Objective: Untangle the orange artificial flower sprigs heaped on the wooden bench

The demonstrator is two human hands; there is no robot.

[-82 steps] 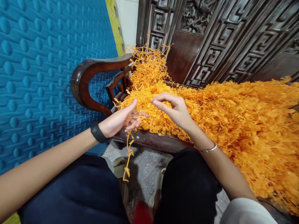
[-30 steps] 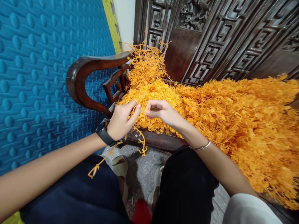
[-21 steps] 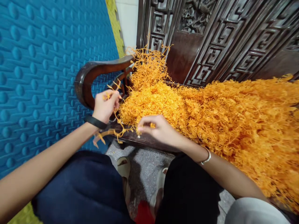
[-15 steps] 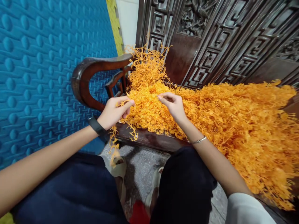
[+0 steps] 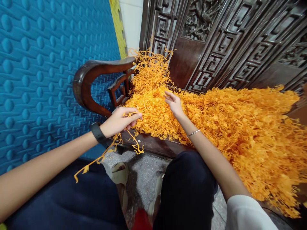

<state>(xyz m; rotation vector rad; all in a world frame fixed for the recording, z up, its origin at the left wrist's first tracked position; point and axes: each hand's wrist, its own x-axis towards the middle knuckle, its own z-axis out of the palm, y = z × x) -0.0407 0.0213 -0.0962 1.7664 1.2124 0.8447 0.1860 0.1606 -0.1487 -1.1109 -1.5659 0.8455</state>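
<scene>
My left hand (image 5: 121, 119) is closed in a pinch on some thin, branching orange plastic stems (image 5: 136, 145). One strand hangs from it over the bench's front edge, and a longer one trails down across my left thigh. My right hand (image 5: 174, 104) is apart from the left, its fingers stretched out and nothing visible in them. It hovers over a large heap of similar orange stems (image 5: 153, 119), which spreads along the bench to the right.
The dark wooden bench (image 5: 155, 145) has a curved armrest (image 5: 80, 80) at left and a carved backrest (image 5: 187, 54) behind the heap. A blue textured mat (image 5: 48, 64) stands beyond the armrest. Below are my sandals (image 5: 120, 174) and a red object (image 5: 142, 220).
My left hand has shifted slightly right and down, and its hanging strand has swung left over my thigh. My right hand has opened its fingers and moved a little left.
</scene>
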